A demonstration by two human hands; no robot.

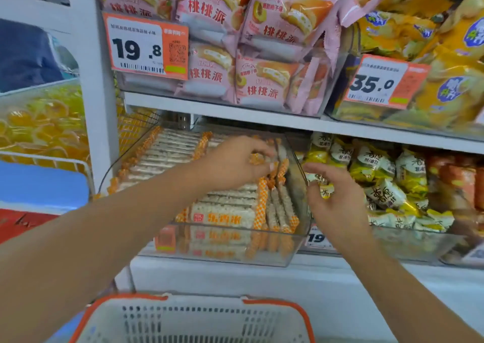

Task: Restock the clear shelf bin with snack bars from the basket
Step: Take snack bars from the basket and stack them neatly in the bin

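The left hand is extended over the rear right portion of the clear shelf bin, fingers curled, pinching the orange crimped end of a snack bar between the fingertips. The right hand is positioned just beside the bin's right wall, fingers loosely spread and slightly curved, holding nothing; it partly covers the neighbouring goods.

The bin sits on the lower shelf, tilted toward the viewer, and contains rows of snack bars in white wrappers with orange checked ends. Most lie flat in stacked rows; several along the right wall stand on edge. An orange label is fixed to the bin's front wall at the left.

The basket, grey perforated plastic with an orange rim, is at the bottom of the view, below the shelf edge. Its contents are not visible.

To the right of the bin lie yellow-and-white packets. On the upper shelf, pink packets fill a bin bearing a price tag reading 19.8; a second price tag reads 35.0.
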